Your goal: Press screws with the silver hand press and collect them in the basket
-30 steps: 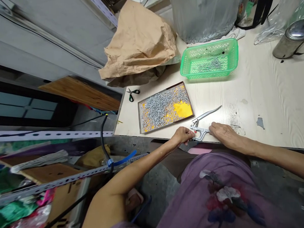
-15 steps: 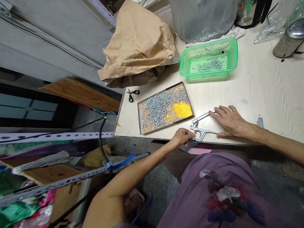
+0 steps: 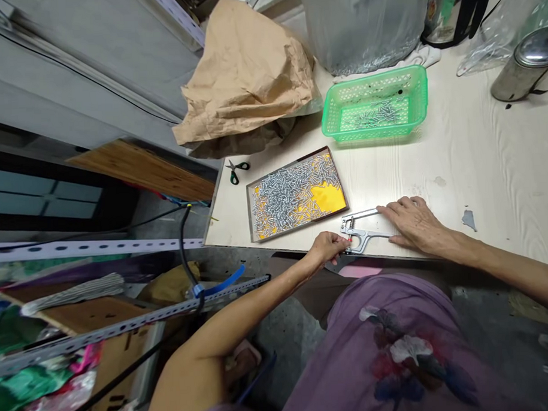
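My right hand (image 3: pixel 414 224) is wrapped over the two long handles of silver spring-loaded snap pliers (image 3: pixel 365 237), which lie along the table's front edge with the jaw pointing left. My left hand (image 3: pixel 327 248) is closed in a pinch right at the pliers' jaw. Whatever sits between those fingertips is too small and covered to name; a tiny red spot shows beside them. Just beyond the left hand lies a shallow box (image 3: pixel 296 196) with a yellow bottom, strewn with many small silver metal pieces.
A green plastic basket (image 3: pixel 374 133) with more metal pieces stands behind the box. Small scissors (image 3: pixel 235 171) lie at the table's left edge. Crumpled brown paper (image 3: pixel 251 80) is at the back left, a metal canister (image 3: pixel 516 71) at the back right.
The upper handle of the pliers has come down closer to the lower one as my right hand's fingers drew in. My left hand holds its place at the jaw.
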The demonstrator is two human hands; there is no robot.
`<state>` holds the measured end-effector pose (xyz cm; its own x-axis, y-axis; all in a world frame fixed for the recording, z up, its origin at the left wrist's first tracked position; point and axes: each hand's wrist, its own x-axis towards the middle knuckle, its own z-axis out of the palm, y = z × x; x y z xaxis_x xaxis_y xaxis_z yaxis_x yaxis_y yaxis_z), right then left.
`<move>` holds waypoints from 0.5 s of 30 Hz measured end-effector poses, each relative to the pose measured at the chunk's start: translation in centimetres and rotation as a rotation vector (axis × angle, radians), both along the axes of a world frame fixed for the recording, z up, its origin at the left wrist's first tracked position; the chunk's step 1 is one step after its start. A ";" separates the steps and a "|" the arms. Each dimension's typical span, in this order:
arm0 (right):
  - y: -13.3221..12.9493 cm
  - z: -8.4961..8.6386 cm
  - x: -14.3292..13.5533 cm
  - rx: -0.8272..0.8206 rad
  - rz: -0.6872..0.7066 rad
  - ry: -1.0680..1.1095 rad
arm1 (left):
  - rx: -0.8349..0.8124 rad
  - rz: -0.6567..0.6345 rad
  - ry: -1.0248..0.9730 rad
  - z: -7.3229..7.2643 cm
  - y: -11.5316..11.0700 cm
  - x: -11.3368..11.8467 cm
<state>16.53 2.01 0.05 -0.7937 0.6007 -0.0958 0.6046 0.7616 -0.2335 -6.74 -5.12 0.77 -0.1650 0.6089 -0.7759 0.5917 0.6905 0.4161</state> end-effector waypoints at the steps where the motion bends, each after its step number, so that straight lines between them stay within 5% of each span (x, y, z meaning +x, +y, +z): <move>1: -0.1 0.0 0.0 0.002 0.000 0.009 | 0.077 -0.070 0.068 0.1 -0.2 0.1; 5: -0.4 -0.2 0.1 0.002 0.004 0.039 | 0.570 -0.431 0.317 0.3 -0.6 1.3; 8: -0.6 -0.5 0.2 -0.001 -0.003 0.073 | 0.778 -0.741 0.277 -0.3 0.8 3.1; 15: -0.7 -2.1 1.2 0.015 -0.055 0.176 | 0.800 -1.104 0.187 -1.8 4.8 4.9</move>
<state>17.69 1.31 -2.02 -0.7635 0.6438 0.0506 0.5961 0.7328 -0.3283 -1.89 -0.30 -1.00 0.6298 0.7567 -0.1752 0.7621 -0.5583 0.3280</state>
